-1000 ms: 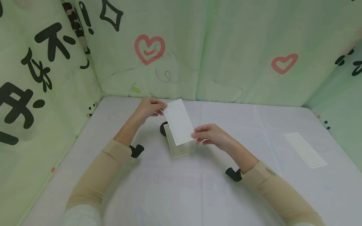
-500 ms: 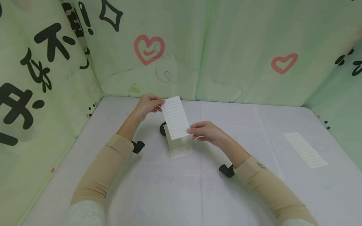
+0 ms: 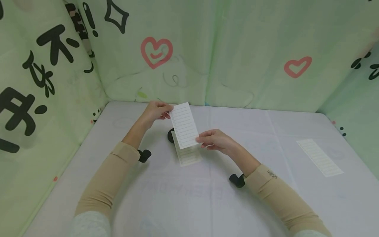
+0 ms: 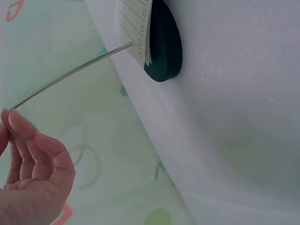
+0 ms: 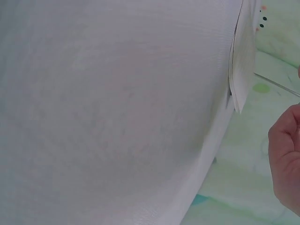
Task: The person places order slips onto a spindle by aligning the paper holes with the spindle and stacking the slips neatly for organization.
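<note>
Above the table I hold a white lined sheet of paper (image 3: pixel 184 126) by opposite corners. My left hand (image 3: pixel 157 111) pinches its upper left corner, and my right hand (image 3: pixel 216 141) pinches the lower right one. In the left wrist view the held paper shows nearly edge-on, running from the fingertips of my left hand (image 4: pixel 40 168). Beneath it are more lined sheets (image 3: pixel 189 158), with small checkboxes along one edge, leaning on a dark rounded object (image 4: pixel 166 47) that they partly hide. The right wrist view shows those sheets (image 5: pixel 242 65) from the side; my right hand (image 5: pixel 286 157) is cut off there.
Another lined sheet (image 3: pixel 319 157) lies flat on the right of the white-covered table (image 3: pixel 177 204). A green printed curtain (image 3: pixel 237 59) stands along the table's back and sides. Black wrist-worn pieces (image 3: pixel 144 156) stick out from both forearms.
Both hands have shifted the held sheet slightly left; it rose a little, then dropped slightly. My right hand has moved left with it. The sheets below and at right stay put.
</note>
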A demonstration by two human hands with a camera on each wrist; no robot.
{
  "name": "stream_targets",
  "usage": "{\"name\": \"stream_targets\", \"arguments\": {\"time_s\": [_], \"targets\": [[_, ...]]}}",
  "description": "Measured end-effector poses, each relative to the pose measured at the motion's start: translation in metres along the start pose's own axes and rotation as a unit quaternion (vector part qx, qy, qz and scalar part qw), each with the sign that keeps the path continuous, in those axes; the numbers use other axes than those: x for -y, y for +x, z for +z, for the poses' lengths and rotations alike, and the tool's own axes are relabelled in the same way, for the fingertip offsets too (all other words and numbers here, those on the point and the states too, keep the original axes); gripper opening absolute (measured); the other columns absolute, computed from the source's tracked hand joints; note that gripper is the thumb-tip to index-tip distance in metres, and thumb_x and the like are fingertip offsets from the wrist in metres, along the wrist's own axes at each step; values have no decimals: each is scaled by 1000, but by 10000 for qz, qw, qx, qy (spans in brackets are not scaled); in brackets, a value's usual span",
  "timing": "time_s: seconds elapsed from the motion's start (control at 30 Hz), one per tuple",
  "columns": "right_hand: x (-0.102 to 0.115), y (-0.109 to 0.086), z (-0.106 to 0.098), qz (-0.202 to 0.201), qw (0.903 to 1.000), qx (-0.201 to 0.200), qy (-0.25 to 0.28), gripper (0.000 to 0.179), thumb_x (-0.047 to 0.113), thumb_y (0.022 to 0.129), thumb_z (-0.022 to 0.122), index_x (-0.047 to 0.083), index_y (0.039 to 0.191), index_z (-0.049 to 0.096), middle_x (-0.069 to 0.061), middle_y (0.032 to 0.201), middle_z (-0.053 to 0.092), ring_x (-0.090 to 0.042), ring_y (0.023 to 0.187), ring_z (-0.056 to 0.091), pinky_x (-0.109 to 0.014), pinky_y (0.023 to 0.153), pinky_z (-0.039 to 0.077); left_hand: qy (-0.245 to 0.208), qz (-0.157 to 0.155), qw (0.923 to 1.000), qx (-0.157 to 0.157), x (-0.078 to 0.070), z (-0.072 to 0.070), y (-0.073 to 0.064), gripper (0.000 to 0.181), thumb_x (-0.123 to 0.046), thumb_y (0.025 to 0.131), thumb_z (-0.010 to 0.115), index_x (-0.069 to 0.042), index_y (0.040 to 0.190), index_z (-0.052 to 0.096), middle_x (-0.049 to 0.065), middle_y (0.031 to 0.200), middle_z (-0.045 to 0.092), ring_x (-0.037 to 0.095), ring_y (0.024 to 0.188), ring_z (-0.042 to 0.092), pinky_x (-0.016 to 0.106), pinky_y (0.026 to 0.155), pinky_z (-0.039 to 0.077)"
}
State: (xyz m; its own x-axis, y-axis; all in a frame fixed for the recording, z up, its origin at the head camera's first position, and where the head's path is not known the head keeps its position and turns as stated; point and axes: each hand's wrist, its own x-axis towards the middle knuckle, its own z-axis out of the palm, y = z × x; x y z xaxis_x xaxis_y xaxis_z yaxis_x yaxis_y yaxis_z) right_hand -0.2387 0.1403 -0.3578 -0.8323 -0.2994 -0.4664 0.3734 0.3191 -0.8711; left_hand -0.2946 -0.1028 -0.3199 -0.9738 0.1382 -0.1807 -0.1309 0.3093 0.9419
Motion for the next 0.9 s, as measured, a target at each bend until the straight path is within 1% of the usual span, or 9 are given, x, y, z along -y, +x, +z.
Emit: {"name": "stream_targets", "arguments": {"time_s": [0.1, 0.2, 0.4, 0.47, 0.57, 0.73, 0.9], "targets": [[0, 1, 0, -1, 10000, 2, -4, 28, 18, 81, 69, 3, 104, 61, 0, 82, 66, -11, 70, 59, -26, 68, 43, -2, 24, 10000, 24, 0, 0, -1, 31, -22, 90, 58, 2, 110, 61, 5, 85, 62, 16, 72, 59, 38, 86, 44], [-1, 1, 0, -35, 10000, 26, 35, 27, 18, 82, 69, 3, 103, 60, 1, 81, 65, -11, 68, 59, -26, 68, 43, 7, 29, 10000, 26, 0, 0, -1, 32, -23, 90, 58, 2, 111, 61, 5, 86, 62, 16, 73, 59, 36, 85, 45], [1, 1, 1, -41, 9999, 46, 98, 28, 17, 82, 68, 1, 105, 59, 0, 82, 64, -11, 68, 58, -25, 66, 42, -28, -57, 10000, -25, -1, 0, 0, 32, -22, 90, 58, 2, 111, 61, 2, 81, 62, 13, 70, 59, 29, 76, 46], [2, 0, 1, -13, 9999, 40, 124, 30, 16, 83, 68, 1, 106, 59, -1, 84, 65, -11, 68, 58, -25, 66, 42, -108, -92, 9999, -47, -1, 1, 1, 31, -21, 90, 58, 2, 110, 61, 0, 78, 61, 12, 67, 58, 26, 72, 45], [3, 0, 1, 5, 9999, 53, 163, 32, 16, 83, 67, 0, 108, 58, -2, 85, 65, -12, 68, 58, -25, 66, 42, -257, -117, 9996, -60, 0, 1, 2, 30, -20, 90, 57, 3, 110, 61, -1, 74, 60, 11, 64, 57, 25, 69, 44], [5, -1, 1, -24, 9995, 146, 273, 29, 15, 84, 66, 0, 107, 58, 0, 80, 65, -11, 67, 58, -26, 67, 42, -482, -135, 9987, -79, 1, 3, 3, 30, -19, 91, 57, 5, 109, 60, -3, 67, 59, 9, 61, 57, 23, 66, 44], [7, -2, 1, -43, 9992, 163, 355, 28, 15, 84, 65, 0, 106, 57, 3, 76, 64, -11, 65, 57, -25, 65, 42, -728, -96, 9973, -66, 4, 4, 4, 31, -17, 92, 55, 7, 110, 59, -4, 65, 58, 11, 61, 56, 20, 61, 44]]}}
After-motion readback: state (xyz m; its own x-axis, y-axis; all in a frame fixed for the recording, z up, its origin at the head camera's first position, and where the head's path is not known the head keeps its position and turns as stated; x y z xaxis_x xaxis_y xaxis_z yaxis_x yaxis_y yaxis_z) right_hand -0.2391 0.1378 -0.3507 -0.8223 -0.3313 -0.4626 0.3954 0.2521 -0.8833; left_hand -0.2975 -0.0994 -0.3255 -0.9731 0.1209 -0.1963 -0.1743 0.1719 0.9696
